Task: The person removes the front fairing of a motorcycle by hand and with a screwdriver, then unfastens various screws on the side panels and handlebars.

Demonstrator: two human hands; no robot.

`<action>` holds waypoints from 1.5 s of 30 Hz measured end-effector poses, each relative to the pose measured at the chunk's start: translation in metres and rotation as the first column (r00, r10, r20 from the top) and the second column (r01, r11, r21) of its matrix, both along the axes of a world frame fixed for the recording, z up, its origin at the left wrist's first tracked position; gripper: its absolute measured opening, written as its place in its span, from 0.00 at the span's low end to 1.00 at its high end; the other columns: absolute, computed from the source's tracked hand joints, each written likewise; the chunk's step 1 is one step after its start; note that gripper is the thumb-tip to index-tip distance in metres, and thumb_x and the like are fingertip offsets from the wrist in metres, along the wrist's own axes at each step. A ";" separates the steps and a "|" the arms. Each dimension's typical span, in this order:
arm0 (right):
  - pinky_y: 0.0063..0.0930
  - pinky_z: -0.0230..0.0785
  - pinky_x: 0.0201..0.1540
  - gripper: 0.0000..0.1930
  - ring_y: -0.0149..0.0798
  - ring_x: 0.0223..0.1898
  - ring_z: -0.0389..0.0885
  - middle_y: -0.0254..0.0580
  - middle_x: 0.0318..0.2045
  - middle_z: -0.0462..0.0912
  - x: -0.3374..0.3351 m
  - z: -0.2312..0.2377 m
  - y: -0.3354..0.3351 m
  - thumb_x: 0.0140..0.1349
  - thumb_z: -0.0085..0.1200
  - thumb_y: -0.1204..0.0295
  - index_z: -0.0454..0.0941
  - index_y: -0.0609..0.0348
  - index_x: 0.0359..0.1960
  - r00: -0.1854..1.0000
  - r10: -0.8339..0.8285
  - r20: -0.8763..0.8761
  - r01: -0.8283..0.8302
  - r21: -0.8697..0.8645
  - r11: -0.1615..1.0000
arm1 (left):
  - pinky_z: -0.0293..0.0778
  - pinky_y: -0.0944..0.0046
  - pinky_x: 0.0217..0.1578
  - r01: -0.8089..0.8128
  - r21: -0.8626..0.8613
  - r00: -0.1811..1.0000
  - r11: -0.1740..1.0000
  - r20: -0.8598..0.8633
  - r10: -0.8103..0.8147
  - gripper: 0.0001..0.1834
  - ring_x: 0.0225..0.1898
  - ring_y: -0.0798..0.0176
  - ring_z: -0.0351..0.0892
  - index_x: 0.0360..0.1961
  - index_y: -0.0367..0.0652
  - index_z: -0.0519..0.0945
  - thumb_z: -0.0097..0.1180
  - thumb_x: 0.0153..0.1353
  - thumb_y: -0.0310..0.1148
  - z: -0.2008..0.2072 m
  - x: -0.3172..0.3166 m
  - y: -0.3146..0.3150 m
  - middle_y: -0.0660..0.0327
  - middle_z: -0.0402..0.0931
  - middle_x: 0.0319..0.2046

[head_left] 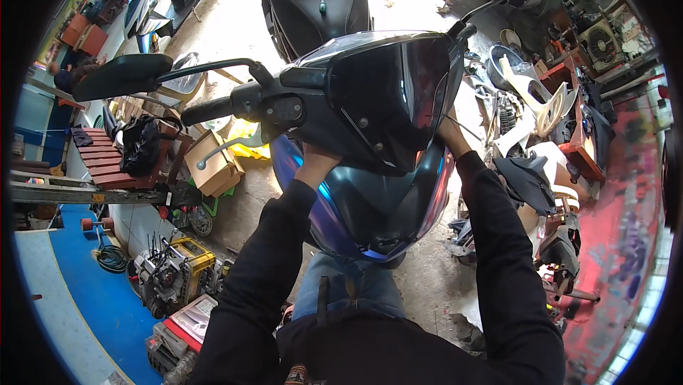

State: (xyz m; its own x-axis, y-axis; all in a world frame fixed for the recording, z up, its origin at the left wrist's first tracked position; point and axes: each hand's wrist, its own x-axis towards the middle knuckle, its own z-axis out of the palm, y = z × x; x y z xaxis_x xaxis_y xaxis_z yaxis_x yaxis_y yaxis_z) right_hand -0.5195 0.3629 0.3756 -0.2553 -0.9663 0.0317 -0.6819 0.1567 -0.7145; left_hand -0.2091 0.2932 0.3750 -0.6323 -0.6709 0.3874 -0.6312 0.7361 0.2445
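One bench [101, 157]: standing at the left, its red slats supporting a black bag [142, 147], probably keeping it off the floor.
Mirror [117, 79]: projecting outward beyond the grip [206, 110], leaving the space under the bar free for an arm.
Engine [162, 275]: resting low at the left, apart from both hands.
Box [212, 164]: sitting between bench and scooter; its contents are not showing.
Left hand [318, 162]: reaching under the near edge of the cowl [384, 100], apparently to get at its underside. The fingers are hiding behind the panel; whether they are spreading, closing together or clamping, one cannot tell.
Screwdriver [322, 2]: lying on the seat [306, 26], likely serving as a handy tool rest.
Scooter [370, 204]: standing at centre, its front facing the wearer and lying between the two forearms, so both sides are staying reachable.
Right hand [452, 135]: reaching in along the opposite edge of the cowl, seemingly matching the left from its own side. Its fingertips are disappearing behind the edge; their state cannot be told.
Fan [600, 47]: standing at far right, behind loose parts.
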 end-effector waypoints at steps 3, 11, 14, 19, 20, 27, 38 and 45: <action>0.43 0.70 0.39 0.06 0.50 0.35 0.79 0.49 0.29 0.81 0.028 0.023 0.003 0.50 0.56 0.73 0.79 0.62 0.28 0.993 -0.099 0.071 0.102 -0.042 0.994 | 0.55 0.51 0.63 0.076 0.021 0.997 0.997 -0.004 -0.076 0.28 0.63 0.48 0.61 0.59 0.40 0.68 0.51 0.59 0.40 -0.010 0.015 -0.008 0.49 0.66 0.59; 0.43 0.68 0.29 0.08 0.56 0.27 0.79 0.57 0.24 0.79 0.036 0.054 0.019 0.53 0.50 0.72 0.78 0.64 0.28 0.981 0.029 -0.193 -0.050 -0.109 0.993 | 0.56 0.52 0.63 0.056 0.079 0.998 0.995 -0.037 -0.053 0.27 0.64 0.49 0.60 0.59 0.41 0.68 0.51 0.59 0.40 -0.016 0.012 -0.005 0.50 0.65 0.59; 0.44 0.68 0.29 0.08 0.58 0.27 0.78 0.57 0.22 0.78 0.051 0.057 0.026 0.53 0.48 0.73 0.77 0.65 0.28 1.000 -0.030 0.000 0.030 -0.209 0.978 | 0.54 0.52 0.64 0.057 0.070 0.998 0.996 -0.024 -0.055 0.28 0.64 0.48 0.59 0.60 0.42 0.67 0.50 0.60 0.40 -0.016 0.014 -0.005 0.50 0.65 0.60; 0.34 0.68 0.27 0.06 0.44 0.26 0.78 0.49 0.24 0.76 0.049 0.046 0.029 0.53 0.44 0.82 0.74 0.67 0.30 0.988 -0.044 -0.146 0.025 -0.130 0.991 | 0.52 0.50 0.65 0.058 0.063 0.998 0.996 -0.033 -0.056 0.28 0.65 0.48 0.57 0.60 0.41 0.67 0.50 0.60 0.40 -0.014 0.012 -0.006 0.50 0.64 0.60; 0.35 0.69 0.27 0.06 0.43 0.26 0.78 0.49 0.25 0.76 0.051 0.045 0.029 0.53 0.44 0.81 0.74 0.67 0.31 0.984 -0.049 -0.171 0.015 -0.194 0.981 | 0.53 0.50 0.64 0.053 0.007 0.998 0.999 -0.025 -0.052 0.28 0.65 0.48 0.58 0.60 0.41 0.68 0.50 0.59 0.40 -0.014 0.013 -0.007 0.50 0.64 0.60; 0.40 0.69 0.40 0.07 0.50 0.35 0.76 0.51 0.32 0.77 0.046 0.044 0.050 0.54 0.49 0.77 0.76 0.63 0.34 0.910 0.025 -0.414 -0.210 -0.407 0.889 | 0.57 0.48 0.60 -0.009 -0.063 0.994 0.998 -0.108 0.002 0.27 0.61 0.45 0.63 0.55 0.42 0.72 0.54 0.56 0.43 -0.008 0.009 -0.003 0.48 0.68 0.57; 0.40 0.68 0.35 0.08 0.44 0.30 0.78 0.41 0.24 0.79 0.107 0.080 0.111 0.55 0.55 0.66 0.77 0.57 0.27 0.713 -0.043 -0.699 0.061 0.001 0.998 | 0.61 0.51 0.56 -0.046 0.208 0.952 0.977 -0.286 0.106 0.25 0.52 0.47 0.70 0.49 0.39 0.75 0.62 0.52 0.39 0.056 0.000 0.098 0.51 0.76 0.45; 0.42 0.71 0.30 0.12 0.48 0.28 0.82 0.47 0.21 0.80 0.125 0.094 0.115 0.57 0.52 0.64 0.79 0.58 0.22 0.743 0.054 -0.667 0.051 0.137 0.989 | 0.71 0.55 0.39 0.358 0.610 0.882 0.707 -0.470 -0.042 0.19 0.34 0.49 0.74 0.48 0.36 0.73 0.58 0.56 0.33 0.074 -0.006 0.120 0.55 0.74 0.27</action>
